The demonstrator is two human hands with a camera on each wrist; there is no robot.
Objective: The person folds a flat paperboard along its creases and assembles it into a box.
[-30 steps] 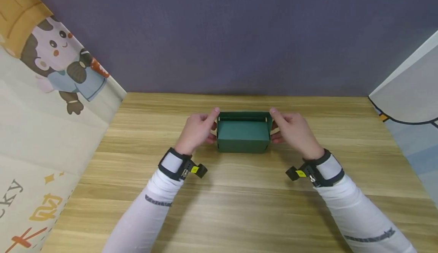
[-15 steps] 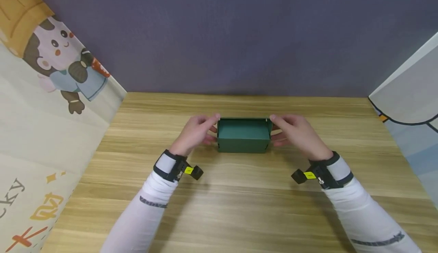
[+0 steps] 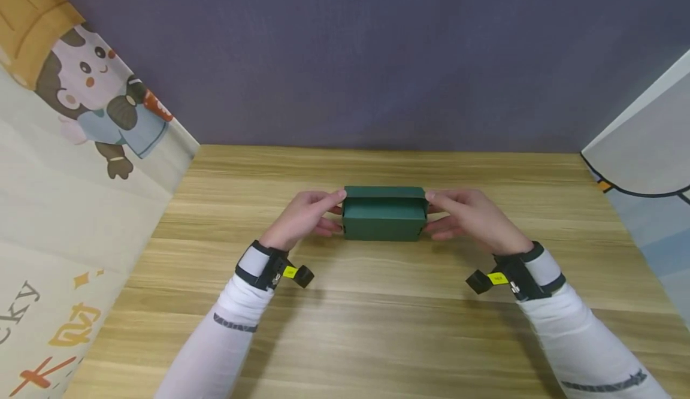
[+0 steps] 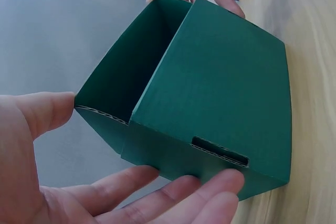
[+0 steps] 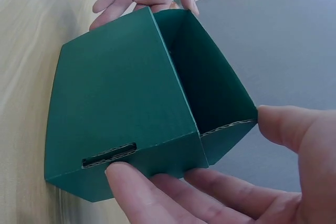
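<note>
A small green cardboard box (image 3: 385, 229) rests on the wood-grain table, its hinged lid (image 3: 385, 192) partly lowered and a dark gap left along the front. My left hand (image 3: 304, 213) holds the left end, thumb at the lid's corner and fingers along the side wall. At the opposite end my right hand (image 3: 469, 216) does the same, mirrored. Both wrist views show corrugated edges at the lid's side flaps. A narrow slot (image 4: 220, 150) sits near the box's lower edge in the left wrist view. The inside is mostly in shadow.
The wood-grain table (image 3: 377, 327) ends at a dark blue-grey backdrop (image 3: 377, 57). A cream cloth with a cartoon figure (image 3: 102, 87) hangs on the left, and a printed cloth (image 3: 647, 141) on the right. Each wrist wears a strapped camera.
The lid has swung forward and down over the box, from standing upright to partly covering the opening. Both thumbs have come lower and nearer with it; the wrists have moved slightly outward.
</note>
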